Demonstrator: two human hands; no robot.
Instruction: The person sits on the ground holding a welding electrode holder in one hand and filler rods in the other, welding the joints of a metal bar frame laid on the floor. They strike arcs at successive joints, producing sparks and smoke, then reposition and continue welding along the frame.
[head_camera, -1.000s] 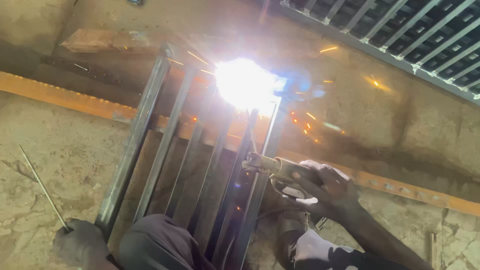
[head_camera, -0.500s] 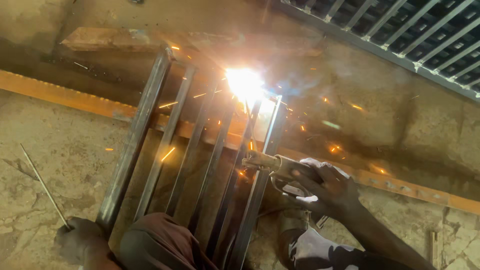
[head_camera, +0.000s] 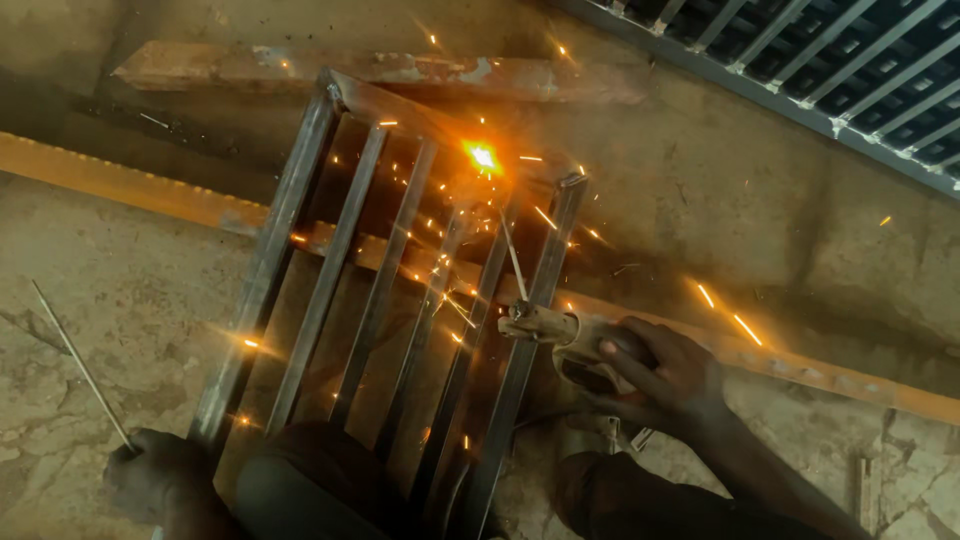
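Concrete floor (head_camera: 120, 290). Mid-weld on steel grille (head_camera: 400, 280): right hand (head_camera: 660, 375) clenched round electrode holder (head_camera: 545, 325), left hand (head_camera: 165, 480) pinching spare rod (head_camera: 80, 365). Next prob.: steady tip at joint.

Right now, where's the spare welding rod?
In the head view, the spare welding rod is at the lower left, held in the left hand, slanting up and left over the concrete floor, just left of the metal grille frame.
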